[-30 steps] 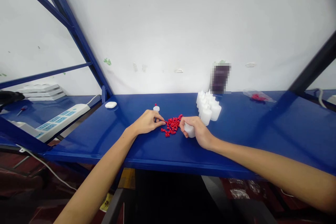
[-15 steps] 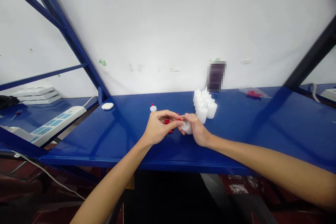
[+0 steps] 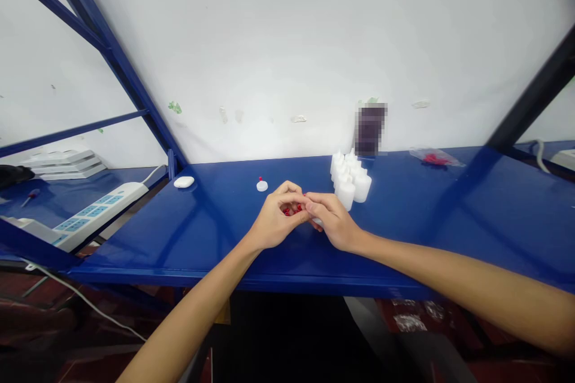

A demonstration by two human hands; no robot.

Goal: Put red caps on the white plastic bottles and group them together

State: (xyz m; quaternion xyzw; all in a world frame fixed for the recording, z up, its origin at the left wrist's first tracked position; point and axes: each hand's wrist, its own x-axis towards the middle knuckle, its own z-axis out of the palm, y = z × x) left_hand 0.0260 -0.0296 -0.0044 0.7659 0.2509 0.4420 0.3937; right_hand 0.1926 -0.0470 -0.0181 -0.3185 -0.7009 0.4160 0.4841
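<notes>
My left hand (image 3: pixel 281 215) and my right hand (image 3: pixel 335 220) meet over the blue table. Between them is a white piece (image 3: pixel 318 221), mostly covered by my right fingers, which are closed on it. The left thumb and fingertips are pressed together at a small red piece by the right fingertips. Several red pieces (image 3: pixel 287 212) show through the gap of my left hand. Right of the hands stands a group of white candle-shaped pieces (image 3: pixel 345 191). A white disc (image 3: pixel 262 186) with a red bit beside it lies behind my left hand.
The blue table (image 3: pixel 215 221) runs along a white wall. A white case (image 3: pixel 184 182) lies at its left, a clear bag of red pieces (image 3: pixel 435 159) at the back right. A pixelated dark object (image 3: pixel 371 130) leans on the wall. A power strip (image 3: pixel 94 215) lies at the left.
My right fingers have moved left and over the white piece, hiding most of it. The fingertips of both hands now touch.
</notes>
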